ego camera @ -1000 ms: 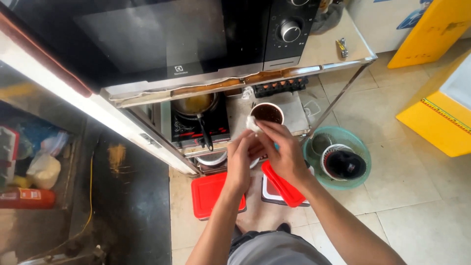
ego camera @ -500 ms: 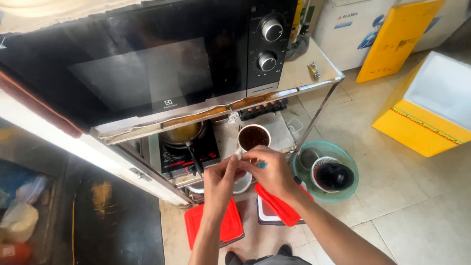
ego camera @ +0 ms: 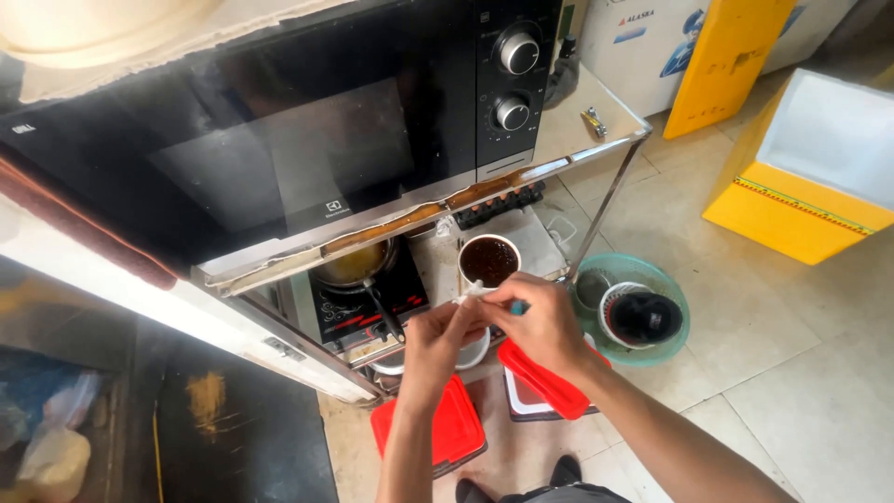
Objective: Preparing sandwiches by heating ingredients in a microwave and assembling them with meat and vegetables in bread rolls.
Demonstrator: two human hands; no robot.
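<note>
A black microwave oven [ego camera: 307,140] with two round knobs fills the top of the view, standing on a steel-edged counter [ego camera: 596,140]. Under it sits a small stove [ego camera: 368,307] bearing a pan of yellowish liquid [ego camera: 354,265]. On the tiled floor [ego camera: 801,373] to the right stand a yellow box [ego camera: 801,168] and a green basin [ego camera: 675,331] holding a dark-filled bowl [ego camera: 643,317]. Two red-lidded containers [ego camera: 447,428] lie below the hands. A white cup [ego camera: 489,261] of dark brown liquid with a foamy rim stands just beyond the fingertips. Left hand [ego camera: 442,340] and right hand [ego camera: 540,321] meet in front of it, each grip pinching a small white packet [ego camera: 468,296] between thumb and fingers, close to the cup's near rim. The packet looks crumpled; a bluish bit shows at the right fingers, too small to make out.
</note>
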